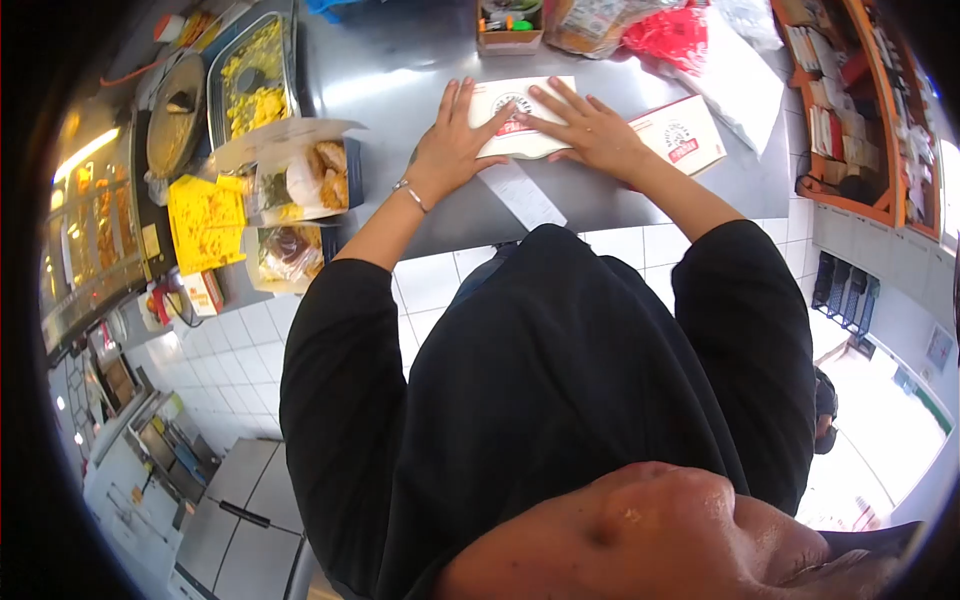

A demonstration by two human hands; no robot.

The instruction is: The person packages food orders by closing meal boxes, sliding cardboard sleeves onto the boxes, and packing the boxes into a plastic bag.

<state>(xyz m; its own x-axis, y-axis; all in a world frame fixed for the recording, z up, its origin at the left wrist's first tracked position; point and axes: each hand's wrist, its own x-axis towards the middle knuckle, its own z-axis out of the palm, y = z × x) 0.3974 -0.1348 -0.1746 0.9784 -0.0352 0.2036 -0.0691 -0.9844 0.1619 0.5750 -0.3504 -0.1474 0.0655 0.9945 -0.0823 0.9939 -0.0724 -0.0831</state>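
Both of my hands lie flat on a white printed food box [522, 92] on the steel counter. My left hand [452, 140] rests on its left side, fingers spread. Across its right side lies my right hand [590, 132], fingers also apart, thumb along the near edge. The palms partly hide the red and black print. A second white box [682, 135] with similar print sits just right of my right hand, partly behind the forearm. Below the first box, a paper slip [524, 197] reaches toward the counter's near edge.
Left stand an open box of fried chicken [328, 178], a tray of yellow food [252, 80], a yellow stained sheet [205, 222] and a round lid [178, 115]. At the back are a small carton [510, 28] and a red plastic bag [668, 40]. Orange shelves [850, 110] stand right.
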